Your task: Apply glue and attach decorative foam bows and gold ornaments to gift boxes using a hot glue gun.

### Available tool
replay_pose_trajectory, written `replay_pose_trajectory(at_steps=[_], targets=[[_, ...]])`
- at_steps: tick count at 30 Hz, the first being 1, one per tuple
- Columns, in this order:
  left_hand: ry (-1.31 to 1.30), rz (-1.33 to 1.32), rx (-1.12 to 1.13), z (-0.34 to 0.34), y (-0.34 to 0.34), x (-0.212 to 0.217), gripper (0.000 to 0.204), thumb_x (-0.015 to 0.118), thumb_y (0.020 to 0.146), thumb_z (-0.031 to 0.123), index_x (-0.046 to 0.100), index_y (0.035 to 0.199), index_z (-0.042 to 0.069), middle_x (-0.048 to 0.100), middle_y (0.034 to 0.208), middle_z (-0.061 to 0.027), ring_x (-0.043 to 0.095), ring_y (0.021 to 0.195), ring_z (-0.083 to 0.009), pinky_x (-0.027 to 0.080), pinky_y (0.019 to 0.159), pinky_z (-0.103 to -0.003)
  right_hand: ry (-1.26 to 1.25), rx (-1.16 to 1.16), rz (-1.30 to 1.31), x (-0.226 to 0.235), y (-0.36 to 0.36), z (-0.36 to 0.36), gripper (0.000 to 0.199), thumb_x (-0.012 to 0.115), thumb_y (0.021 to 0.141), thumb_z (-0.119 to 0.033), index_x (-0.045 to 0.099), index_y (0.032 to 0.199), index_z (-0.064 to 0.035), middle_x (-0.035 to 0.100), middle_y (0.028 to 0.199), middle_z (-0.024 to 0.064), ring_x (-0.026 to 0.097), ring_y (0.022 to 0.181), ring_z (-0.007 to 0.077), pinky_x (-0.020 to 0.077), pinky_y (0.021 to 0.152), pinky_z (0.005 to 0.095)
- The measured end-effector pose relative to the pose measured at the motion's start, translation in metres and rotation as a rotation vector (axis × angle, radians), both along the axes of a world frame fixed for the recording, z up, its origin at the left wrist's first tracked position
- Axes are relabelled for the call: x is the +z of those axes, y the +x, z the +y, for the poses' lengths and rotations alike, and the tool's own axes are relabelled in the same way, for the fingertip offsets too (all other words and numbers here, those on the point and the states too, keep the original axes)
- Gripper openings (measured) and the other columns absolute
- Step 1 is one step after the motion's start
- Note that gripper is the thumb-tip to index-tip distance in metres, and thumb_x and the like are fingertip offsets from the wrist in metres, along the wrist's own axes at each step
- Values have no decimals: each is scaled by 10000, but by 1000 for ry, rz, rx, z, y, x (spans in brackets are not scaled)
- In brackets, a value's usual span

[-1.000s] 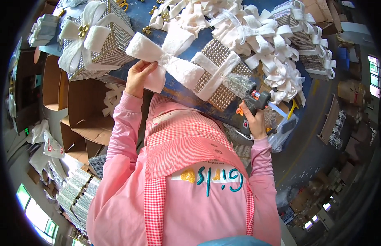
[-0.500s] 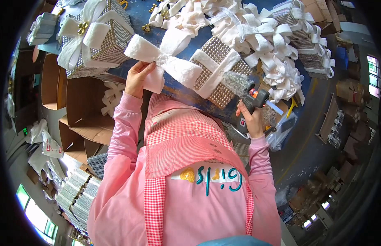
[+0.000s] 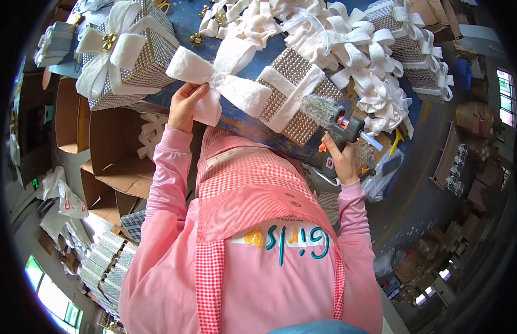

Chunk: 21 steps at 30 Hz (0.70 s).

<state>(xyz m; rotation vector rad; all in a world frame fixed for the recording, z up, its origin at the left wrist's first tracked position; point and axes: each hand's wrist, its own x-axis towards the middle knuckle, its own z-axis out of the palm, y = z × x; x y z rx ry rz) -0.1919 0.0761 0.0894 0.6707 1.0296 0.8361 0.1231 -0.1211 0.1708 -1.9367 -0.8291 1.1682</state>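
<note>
Pinched between the thumb and fingers of my left hand (image 3: 186, 106) is a large white fluffy bow (image 3: 244, 96), held up over the near edge of the blue table. My right hand (image 3: 343, 158) grips a black hot glue gun (image 3: 348, 129) with a glue stick jutting from its back. Clear wispy glue strands cover its front end. That end lies over the side of a silver-beaded gift box (image 3: 290, 83) wrapped with a white fluffy ribbon cross. The bow's right loop partly overlaps the box's left edge.
A bigger beaded box (image 3: 158, 53) with a bow and gold bells stands left. Loose gold bells (image 3: 196, 39) and a heap of white bows (image 3: 375, 72) lie behind. Finished boxes (image 3: 420, 55) are stacked at right. Open cardboard boxes (image 3: 116, 150) stand below the table's left.
The bow and my left hand have shifted slightly left. The glue gun's body has tilted a little, its front staying by the beaded box.
</note>
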Motion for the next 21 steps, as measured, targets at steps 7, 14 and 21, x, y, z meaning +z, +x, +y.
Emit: replay_pose_trajectory(at_steps=[7,14,21], targets=[[4,10,-8,3,3,5,198,613,825,93,600,1013,32,613,932,-15,575,836,-105,455,747,-245,54,-9,11,0,-6,-10,312,620,827,-277,614,934,16,650,817,87,622,784,155,467,708,268],[67,0,-9,13,14,15,199,608,825,80,603,1019,34,614,927,-14,571,834,-94,449,737,-227,172,-135,298,-4,-9,-8,290,539,881,-266,579,975,6,627,897,88,600,866,169,471,716,281],[263,72,-460,6,87,42,213,612,810,123,595,979,-3,621,818,-38,570,699,-96,455,605,-218,375,-475,790,-13,-11,-30,402,553,866,-319,426,1175,-94,445,1272,102,536,1044,261,466,824,362]])
